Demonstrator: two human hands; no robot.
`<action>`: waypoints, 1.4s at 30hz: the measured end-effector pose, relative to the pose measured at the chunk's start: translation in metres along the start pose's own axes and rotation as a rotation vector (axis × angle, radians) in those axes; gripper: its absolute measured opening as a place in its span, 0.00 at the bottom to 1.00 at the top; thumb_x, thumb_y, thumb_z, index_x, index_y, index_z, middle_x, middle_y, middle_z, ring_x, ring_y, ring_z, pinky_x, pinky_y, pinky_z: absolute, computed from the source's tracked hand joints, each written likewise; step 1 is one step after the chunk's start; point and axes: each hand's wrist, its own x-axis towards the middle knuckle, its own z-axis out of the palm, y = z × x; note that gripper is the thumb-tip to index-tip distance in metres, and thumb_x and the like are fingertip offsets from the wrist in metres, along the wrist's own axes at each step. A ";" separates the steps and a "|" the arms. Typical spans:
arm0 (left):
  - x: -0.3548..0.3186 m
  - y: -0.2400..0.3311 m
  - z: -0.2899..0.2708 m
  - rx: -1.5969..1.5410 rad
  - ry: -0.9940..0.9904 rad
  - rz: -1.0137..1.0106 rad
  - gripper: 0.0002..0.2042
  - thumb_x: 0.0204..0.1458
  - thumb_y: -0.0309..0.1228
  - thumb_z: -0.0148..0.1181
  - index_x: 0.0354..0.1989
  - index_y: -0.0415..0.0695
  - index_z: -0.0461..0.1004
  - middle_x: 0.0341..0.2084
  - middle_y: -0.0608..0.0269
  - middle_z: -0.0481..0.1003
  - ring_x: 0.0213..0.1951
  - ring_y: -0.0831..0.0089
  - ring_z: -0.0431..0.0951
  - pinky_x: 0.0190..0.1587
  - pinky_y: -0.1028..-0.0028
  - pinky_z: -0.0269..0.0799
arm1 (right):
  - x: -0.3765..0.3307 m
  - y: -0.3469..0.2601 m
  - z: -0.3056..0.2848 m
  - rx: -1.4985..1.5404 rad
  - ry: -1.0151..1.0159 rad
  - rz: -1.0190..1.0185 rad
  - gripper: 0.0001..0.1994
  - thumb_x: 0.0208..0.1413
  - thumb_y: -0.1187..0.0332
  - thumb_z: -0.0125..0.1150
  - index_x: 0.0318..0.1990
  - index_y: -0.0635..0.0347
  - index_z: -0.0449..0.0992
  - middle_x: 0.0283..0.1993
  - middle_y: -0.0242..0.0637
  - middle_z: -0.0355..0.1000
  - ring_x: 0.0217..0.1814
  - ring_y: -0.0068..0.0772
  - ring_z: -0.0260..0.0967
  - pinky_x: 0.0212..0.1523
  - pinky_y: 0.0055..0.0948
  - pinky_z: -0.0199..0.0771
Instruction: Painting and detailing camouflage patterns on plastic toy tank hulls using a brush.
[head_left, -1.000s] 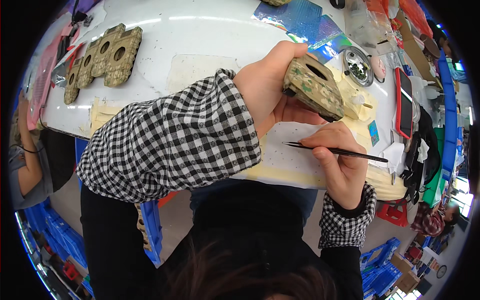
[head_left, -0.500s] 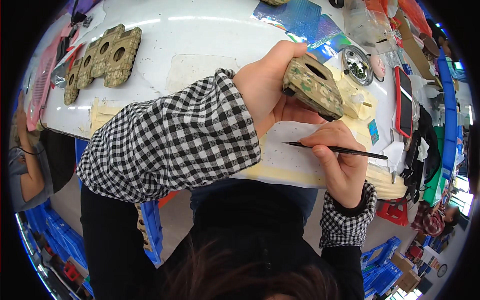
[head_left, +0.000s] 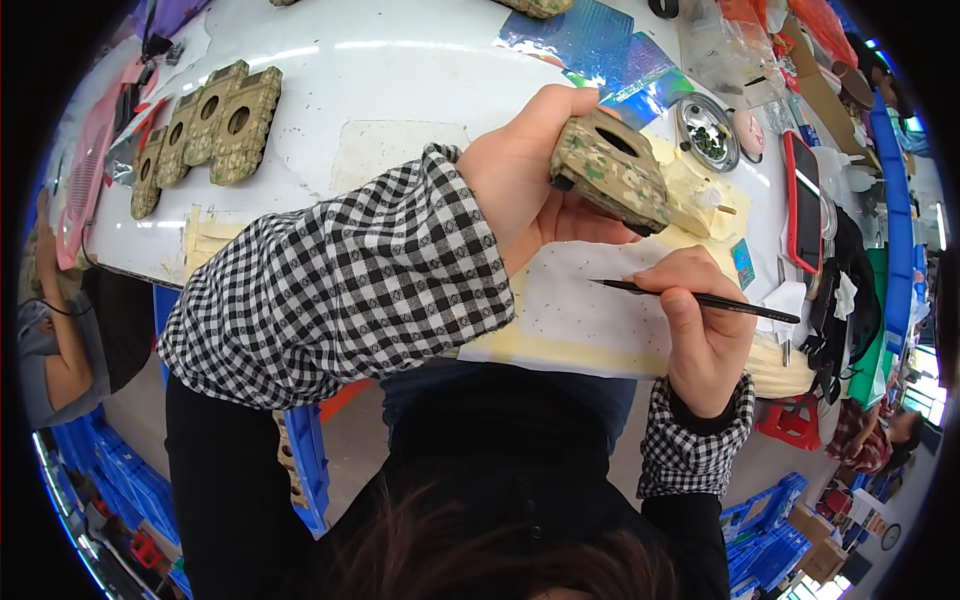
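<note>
Here, seen from above, a person in a black-and-white checked shirt works at a white table (head_left: 400,80). Nearest the camera, dark hair and a black top fill the lower frame. The right hand (head_left: 700,330) has its fingers closed in a pencil grip around a thin black brush (head_left: 690,297), which lies nearly level, its tip pointing left over a white sheet (head_left: 580,320) speckled w/ small dark dots. Just above, the left hand (head_left: 520,190) is wrapped around a camouflage-painted block (head_left: 610,170), thumb up the near side and fingers curled behind it, holding it tilted in the air above the sheet, its upper face showing a dark slot. The brush tip sits just below the block, apart from it.

Beyond the hands, a round metal dish (head_left: 706,132) holding small dark bits stands near the block's right, w/ a red-cased phone (head_left: 803,200) further right at the table edge. A shiny blue-green foil sheet (head_left: 590,40) lies at the far side. At far left, a row of similar camouflage blocks (head_left: 205,130), each w/ a round hole, rests flat on the table. Blue crates (head_left: 310,460) sit on the floor below; another person's arm (head_left: 60,360) shows at the left edge.
</note>
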 end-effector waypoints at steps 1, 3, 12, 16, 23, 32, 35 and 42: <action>0.000 0.000 0.001 -0.003 0.020 -0.009 0.25 0.58 0.48 0.41 0.48 0.36 0.67 0.33 0.48 0.76 0.31 0.64 0.79 0.35 0.72 0.78 | -0.001 0.000 -0.003 -0.008 0.026 -0.025 0.06 0.53 0.71 0.59 0.33 0.65 0.77 0.31 0.36 0.74 0.33 0.29 0.65 0.37 0.26 0.64; -0.002 0.003 0.003 -0.008 0.047 -0.016 0.24 0.58 0.48 0.41 0.47 0.37 0.68 0.33 0.48 0.75 0.30 0.64 0.79 0.35 0.72 0.78 | 0.000 -0.003 -0.010 -0.036 0.081 -0.089 0.07 0.54 0.71 0.58 0.34 0.66 0.77 0.32 0.38 0.74 0.33 0.28 0.66 0.38 0.26 0.64; 0.000 0.006 0.007 0.005 0.070 -0.155 0.22 0.57 0.49 0.41 0.48 0.45 0.66 0.32 0.52 0.75 0.29 0.63 0.77 0.35 0.70 0.76 | 0.022 -0.042 -0.024 0.153 0.157 -0.275 0.10 0.57 0.68 0.55 0.36 0.70 0.74 0.35 0.44 0.72 0.35 0.31 0.70 0.36 0.25 0.70; -0.002 0.006 0.007 0.003 0.077 -0.165 0.22 0.57 0.50 0.42 0.48 0.45 0.66 0.32 0.54 0.74 0.29 0.63 0.76 0.34 0.69 0.74 | 0.035 -0.045 -0.019 0.169 0.066 -0.267 0.07 0.56 0.72 0.56 0.36 0.69 0.75 0.33 0.42 0.72 0.35 0.31 0.69 0.37 0.25 0.69; -0.002 0.005 0.005 0.005 0.026 -0.181 0.22 0.55 0.50 0.44 0.47 0.45 0.67 0.35 0.57 0.74 0.31 0.65 0.76 0.35 0.69 0.74 | 0.044 -0.047 -0.016 0.137 0.031 -0.220 0.06 0.53 0.73 0.59 0.34 0.67 0.76 0.32 0.39 0.73 0.34 0.31 0.68 0.36 0.26 0.66; -0.002 0.003 0.001 -0.014 -0.002 -0.171 0.21 0.55 0.50 0.46 0.46 0.45 0.68 0.36 0.59 0.74 0.33 0.68 0.77 0.36 0.69 0.77 | 0.046 -0.047 -0.016 0.107 -0.011 -0.225 0.06 0.52 0.72 0.60 0.34 0.67 0.76 0.30 0.38 0.74 0.33 0.31 0.68 0.35 0.26 0.66; -0.003 0.005 0.007 -0.019 0.042 -0.181 0.22 0.56 0.49 0.43 0.46 0.44 0.68 0.33 0.58 0.75 0.29 0.66 0.75 0.35 0.68 0.72 | 0.046 -0.047 -0.016 0.110 -0.015 -0.221 0.07 0.52 0.72 0.60 0.35 0.67 0.76 0.30 0.38 0.74 0.33 0.31 0.68 0.35 0.26 0.66; -0.003 0.005 0.007 -0.021 0.053 -0.190 0.21 0.56 0.49 0.43 0.46 0.44 0.69 0.32 0.58 0.75 0.29 0.66 0.75 0.35 0.68 0.72 | 0.047 -0.046 -0.017 0.075 -0.032 -0.245 0.07 0.51 0.72 0.61 0.35 0.67 0.76 0.30 0.38 0.74 0.33 0.32 0.69 0.35 0.27 0.67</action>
